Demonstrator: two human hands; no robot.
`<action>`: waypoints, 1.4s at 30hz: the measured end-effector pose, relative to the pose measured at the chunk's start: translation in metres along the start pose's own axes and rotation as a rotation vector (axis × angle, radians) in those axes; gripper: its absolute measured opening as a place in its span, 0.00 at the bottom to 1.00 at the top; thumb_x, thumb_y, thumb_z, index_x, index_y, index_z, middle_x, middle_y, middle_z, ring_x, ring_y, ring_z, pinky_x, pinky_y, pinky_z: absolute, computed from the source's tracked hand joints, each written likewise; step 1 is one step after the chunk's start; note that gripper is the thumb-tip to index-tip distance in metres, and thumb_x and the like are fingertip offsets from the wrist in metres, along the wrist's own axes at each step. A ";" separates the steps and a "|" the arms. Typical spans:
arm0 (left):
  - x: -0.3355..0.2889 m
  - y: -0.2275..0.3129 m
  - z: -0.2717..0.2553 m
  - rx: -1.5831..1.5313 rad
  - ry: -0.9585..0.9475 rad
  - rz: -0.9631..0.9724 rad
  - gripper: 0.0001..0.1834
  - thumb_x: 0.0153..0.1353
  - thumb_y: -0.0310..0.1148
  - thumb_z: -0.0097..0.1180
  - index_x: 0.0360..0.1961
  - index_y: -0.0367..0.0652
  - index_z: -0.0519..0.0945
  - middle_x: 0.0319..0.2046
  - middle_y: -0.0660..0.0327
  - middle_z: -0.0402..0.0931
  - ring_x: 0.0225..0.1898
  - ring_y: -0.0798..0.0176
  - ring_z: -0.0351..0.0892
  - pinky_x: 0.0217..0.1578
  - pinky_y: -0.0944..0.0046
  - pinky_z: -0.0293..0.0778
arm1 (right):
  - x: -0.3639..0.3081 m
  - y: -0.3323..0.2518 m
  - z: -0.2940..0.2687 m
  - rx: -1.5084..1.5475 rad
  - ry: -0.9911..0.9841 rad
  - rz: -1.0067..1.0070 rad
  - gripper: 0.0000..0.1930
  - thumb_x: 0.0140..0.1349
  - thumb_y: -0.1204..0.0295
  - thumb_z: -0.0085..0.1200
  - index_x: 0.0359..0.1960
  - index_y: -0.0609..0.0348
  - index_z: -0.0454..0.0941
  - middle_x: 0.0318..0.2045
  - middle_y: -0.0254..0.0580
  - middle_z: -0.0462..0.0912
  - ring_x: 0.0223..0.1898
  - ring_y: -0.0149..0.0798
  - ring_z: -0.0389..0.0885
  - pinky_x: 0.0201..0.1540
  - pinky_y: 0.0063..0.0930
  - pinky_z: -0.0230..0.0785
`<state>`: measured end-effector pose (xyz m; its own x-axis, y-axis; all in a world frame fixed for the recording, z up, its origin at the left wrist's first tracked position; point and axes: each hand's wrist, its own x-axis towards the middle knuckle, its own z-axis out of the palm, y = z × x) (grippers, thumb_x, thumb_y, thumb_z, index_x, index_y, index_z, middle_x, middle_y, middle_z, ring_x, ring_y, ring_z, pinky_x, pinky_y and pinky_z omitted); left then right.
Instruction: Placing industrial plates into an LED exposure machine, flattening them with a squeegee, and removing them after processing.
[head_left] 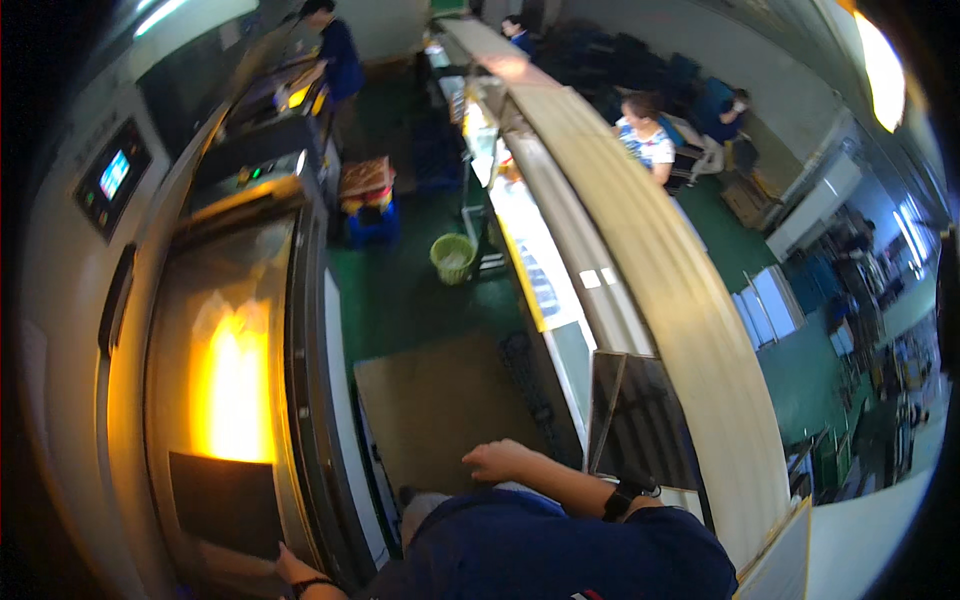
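Note:
At the lower left, my left hand [292, 567] grips the near right corner of a dark rectangular sheet [228, 505]. The sheet lies on the glass-like bed of a machine [165, 345], where a bright yellow glow [236, 390] shines just beyond its far edge. My right hand [497, 461] hangs in front of my body with nothing in it, its fingers loosely bent and partly apart. Below that hand is a brown board [440, 400] on the floor. A dark wristband circles my left wrist and a black watch [630, 495] my right.
A long bench with pale boards [650, 260] runs along my right, beside a lit glass table [535, 260]. A dark framed panel [645, 420] leans there. A green basket [453, 258] and a blue stool with stacked items [370, 205] stand ahead. Several people work farther off.

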<state>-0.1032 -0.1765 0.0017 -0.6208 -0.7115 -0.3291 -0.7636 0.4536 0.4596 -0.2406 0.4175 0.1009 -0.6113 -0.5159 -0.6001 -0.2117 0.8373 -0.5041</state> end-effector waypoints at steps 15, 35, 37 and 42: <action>0.009 0.036 0.027 0.078 0.412 -0.294 0.40 0.53 0.58 0.62 0.59 0.41 0.73 0.64 0.48 0.63 0.64 0.44 0.62 0.59 0.40 0.63 | 0.135 -0.099 -0.002 0.126 -0.213 -0.261 0.26 0.68 0.62 0.50 0.65 0.56 0.67 0.60 0.50 0.74 0.60 0.46 0.74 0.63 0.39 0.64; -0.016 0.042 -0.047 -0.230 -0.467 -0.081 0.70 0.48 0.81 0.43 0.73 0.33 0.37 0.74 0.38 0.28 0.74 0.33 0.21 0.63 0.25 0.17 | 0.510 -0.286 0.044 0.071 -0.070 -0.254 0.31 0.57 0.42 0.57 0.34 0.65 0.84 0.24 0.49 0.83 0.24 0.48 0.80 0.32 0.44 0.72; -0.007 0.050 -0.053 -0.232 -0.548 -0.106 0.71 0.48 0.82 0.43 0.73 0.31 0.36 0.73 0.37 0.27 0.74 0.34 0.20 0.62 0.24 0.14 | 0.521 -0.274 0.052 -0.116 0.031 -0.364 0.40 0.55 0.32 0.49 0.31 0.67 0.82 0.26 0.55 0.83 0.31 0.54 0.82 0.38 0.45 0.72; -0.018 -0.002 0.009 -0.039 -0.308 -0.062 0.68 0.50 0.81 0.41 0.73 0.34 0.37 0.74 0.41 0.25 0.74 0.36 0.19 0.59 0.22 0.12 | 0.445 -0.306 0.042 -0.162 -0.234 -0.286 0.38 0.60 0.37 0.48 0.34 0.70 0.81 0.28 0.56 0.83 0.34 0.55 0.83 0.42 0.43 0.74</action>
<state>-0.0923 -0.1595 -0.0010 -0.6028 -0.5383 -0.5889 -0.7977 0.3893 0.4606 -0.4155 -0.0760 -0.0375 -0.3245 -0.7437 -0.5845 -0.4769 0.6622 -0.5779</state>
